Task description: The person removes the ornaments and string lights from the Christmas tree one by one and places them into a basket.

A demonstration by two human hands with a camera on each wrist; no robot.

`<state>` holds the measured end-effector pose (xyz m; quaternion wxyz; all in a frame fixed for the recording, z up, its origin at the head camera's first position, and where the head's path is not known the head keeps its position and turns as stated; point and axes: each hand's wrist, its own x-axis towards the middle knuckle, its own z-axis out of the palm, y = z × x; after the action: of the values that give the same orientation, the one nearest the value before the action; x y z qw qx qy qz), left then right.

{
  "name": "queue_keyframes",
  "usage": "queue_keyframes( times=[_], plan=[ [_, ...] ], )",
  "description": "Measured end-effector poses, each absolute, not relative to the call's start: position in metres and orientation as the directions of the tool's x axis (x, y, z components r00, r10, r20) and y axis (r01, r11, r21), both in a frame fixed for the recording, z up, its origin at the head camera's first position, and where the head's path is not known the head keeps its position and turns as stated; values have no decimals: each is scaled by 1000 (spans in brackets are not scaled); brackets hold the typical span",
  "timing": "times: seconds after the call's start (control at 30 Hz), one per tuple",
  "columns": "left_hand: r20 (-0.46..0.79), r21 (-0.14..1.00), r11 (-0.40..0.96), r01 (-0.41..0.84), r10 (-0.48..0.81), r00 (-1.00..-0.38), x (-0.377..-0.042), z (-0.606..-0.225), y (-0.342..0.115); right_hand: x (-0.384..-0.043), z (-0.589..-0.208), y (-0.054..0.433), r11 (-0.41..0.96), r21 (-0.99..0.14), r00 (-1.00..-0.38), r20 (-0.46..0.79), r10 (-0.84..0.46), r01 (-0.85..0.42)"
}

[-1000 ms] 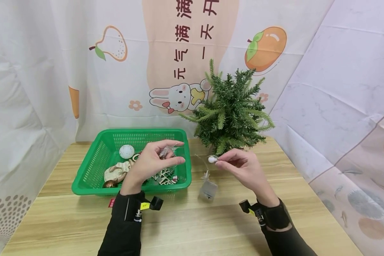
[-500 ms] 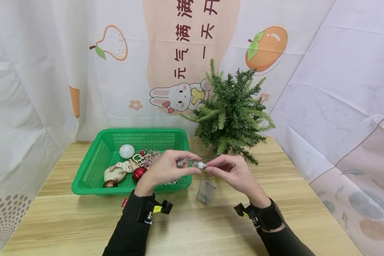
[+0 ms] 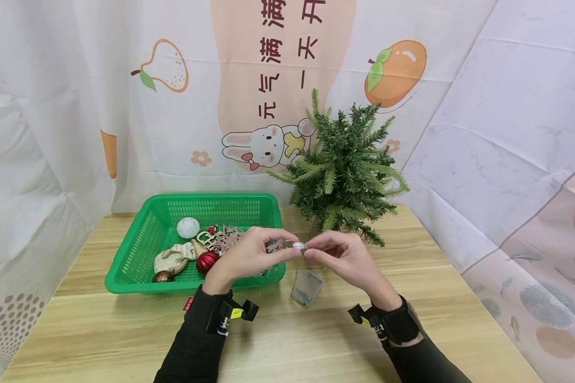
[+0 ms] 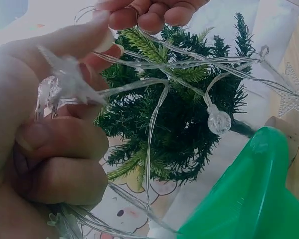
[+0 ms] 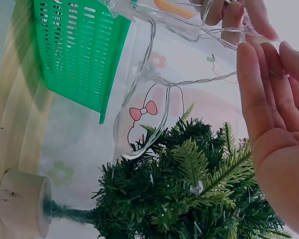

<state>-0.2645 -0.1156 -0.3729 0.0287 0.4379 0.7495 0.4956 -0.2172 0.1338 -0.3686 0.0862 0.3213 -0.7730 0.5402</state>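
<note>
My left hand [image 3: 256, 256] grips a gathered bundle of clear-wired string lights, with its fingers curled in the left wrist view. A clear star-shaped light [image 4: 72, 82] sits by its thumb, and a clear ball light [image 4: 219, 122] dangles from the wire. My right hand [image 3: 346, 260] pinches the wire with thumb and fingertips, right beside the left fingertips. Loops of string light wire [image 5: 164, 107] hang between the hands in the right wrist view. Below the hands, a translucent box [image 3: 307, 288] on the wooden table appears to be the lights' battery case.
A small artificial Christmas tree [image 3: 347, 165] with a round wooden base [image 5: 25, 203] stands behind my right hand. To the left is a green basket [image 3: 211, 198] holding a red bauble [image 3: 206, 261], a white speckled ball [image 3: 188, 227] and other ornaments. A printed curtain hangs behind.
My hands have come together from apart; the left moved right out of the basket area, the right moved left. The box on the table shifted slightly. In the last half second the hands barely moved.
</note>
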Motion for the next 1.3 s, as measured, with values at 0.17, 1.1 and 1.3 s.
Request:
queue_keyframes(
  times=[0.17, 1.1, 1.3],
  plan=[
    [390, 789, 105, 606, 676, -625, -263, -370, -116, -218, -369, 134, 216, -795, -789, 449, -418, -567],
    [619, 774, -182, 607, 420, -664, -264, -361, -139, -236, -384, 140, 510, -651, -794, 253, -552, -562],
    [642, 755, -177, 631, 394, -658, -267, -361, -144, -240, -388, 138, 503, -666, -797, 239, -555, -550]
  ],
)
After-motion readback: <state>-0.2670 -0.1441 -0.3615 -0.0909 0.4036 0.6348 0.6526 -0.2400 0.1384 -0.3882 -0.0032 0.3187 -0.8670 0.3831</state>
